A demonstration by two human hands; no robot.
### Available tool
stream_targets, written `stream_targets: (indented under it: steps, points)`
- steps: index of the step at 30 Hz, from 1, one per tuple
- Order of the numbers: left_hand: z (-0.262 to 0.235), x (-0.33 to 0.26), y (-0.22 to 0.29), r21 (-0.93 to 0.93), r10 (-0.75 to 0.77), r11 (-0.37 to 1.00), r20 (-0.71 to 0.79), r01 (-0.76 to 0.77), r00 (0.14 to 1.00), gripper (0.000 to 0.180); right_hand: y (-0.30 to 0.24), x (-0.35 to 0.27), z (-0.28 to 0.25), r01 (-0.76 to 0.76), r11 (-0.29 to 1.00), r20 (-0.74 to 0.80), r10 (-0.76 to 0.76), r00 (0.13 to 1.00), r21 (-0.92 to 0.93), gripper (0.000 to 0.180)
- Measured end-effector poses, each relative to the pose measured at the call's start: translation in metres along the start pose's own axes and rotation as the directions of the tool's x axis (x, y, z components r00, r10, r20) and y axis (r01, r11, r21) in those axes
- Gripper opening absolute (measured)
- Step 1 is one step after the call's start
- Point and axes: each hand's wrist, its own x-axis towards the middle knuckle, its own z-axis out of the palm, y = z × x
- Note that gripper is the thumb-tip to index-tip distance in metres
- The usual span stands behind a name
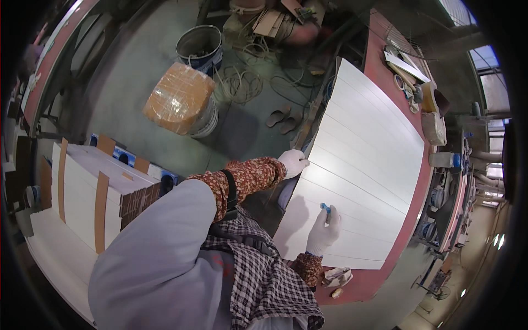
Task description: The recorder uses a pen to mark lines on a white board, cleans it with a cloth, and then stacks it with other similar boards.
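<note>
White panels (363,154) lie side by side on a red-topped table, with thin dark lines between them. My left hand (294,163), in a white knitted glove, is closed at their near left edge, fingers curled against the end of one panel. Above the nearer panels is my right hand (323,235), also gloved. Between its thumb and fingers it pinches a small blue object (325,208), whose exact kind is too small to make out. A shadow falls on the panels beside this hand.
A crumpled cloth (337,276) rests on the red tabletop (357,284) near my right forearm. Tape rolls and offcuts (407,82) occupy its far end. At left stand a taped cardboard box (180,98), a metal bucket (199,44) and stacked white boards (82,192). Slippers (283,119) and hoses (240,85) lie on the floor.
</note>
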Motion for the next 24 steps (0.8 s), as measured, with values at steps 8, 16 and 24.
stream_targets:
  steps: [8, 16, 24]
  points:
    - [-0.031, 0.023, 0.028, 0.047, -0.104, 0.994, 0.274, 0.095, 0.956, 0.048, 0.004, -0.039, -0.001, -0.346, 0.899, -0.037, 0.368, 0.929, 0.270, 0.032]
    - [-0.088, 0.124, 0.034, -0.442, -0.112, 0.845, 0.403, 0.300, 0.908, 0.039, -0.052, 0.007, 0.026, -0.572, 0.682, -0.025, 0.652, 0.758, 0.456, 0.037]
    - [-0.114, 0.198, 0.036, -0.477, -0.154, 0.773, 0.499, 0.419, 0.853, 0.043, -0.092, 0.064, 0.055, -0.604, 0.712, -0.060, 0.663, 0.746, 0.359, 0.037]
